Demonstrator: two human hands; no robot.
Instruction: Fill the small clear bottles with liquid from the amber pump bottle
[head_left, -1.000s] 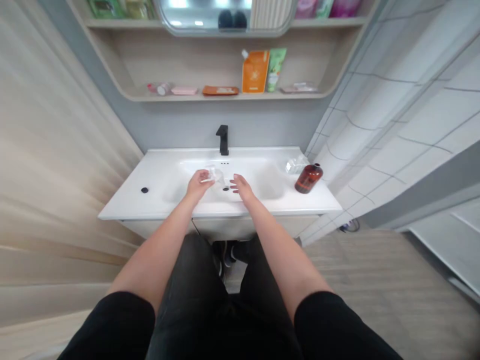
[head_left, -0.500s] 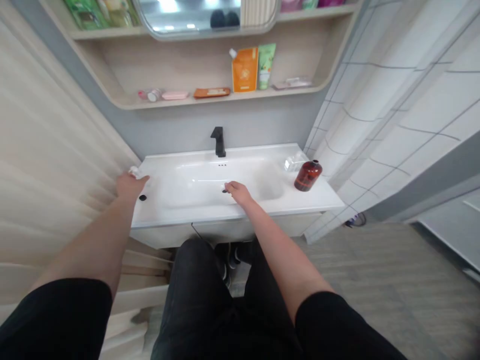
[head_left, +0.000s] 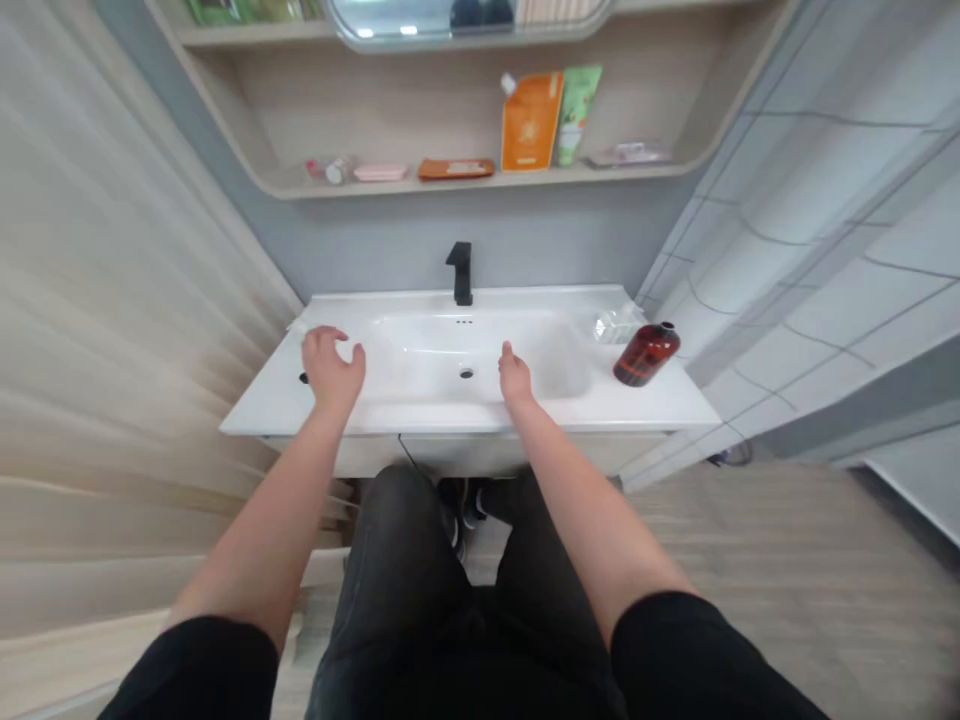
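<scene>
My left hand [head_left: 334,370] is over the left end of the white washbasin [head_left: 420,416], its thumb and fingers curved apart with nothing seen between them. A small black round thing [head_left: 304,378] shows on the counter just left of it, partly covered by the hand. Above the basin's bowl, right of the drain [head_left: 466,373], is my right hand [head_left: 515,374]. Its fingers are loosely curled in and no object shows in it. A black faucet [head_left: 462,272] stands at the basin's back edge.
On the counter's right end, a red-brown bottle [head_left: 646,354] stands beside a clear container [head_left: 616,326]. The shelf [head_left: 360,190] above holds an orange pouch [head_left: 531,122], a green tube [head_left: 577,114] and small packets. A curtain [head_left: 150,300] hangs at the left; a tiled wall [head_left: 802,190] is at the right.
My left hand has come away from the counter's far left edge by the curtain, moving inward. My right hand has moved right, away from the drain. The camera view has shifted slightly.
</scene>
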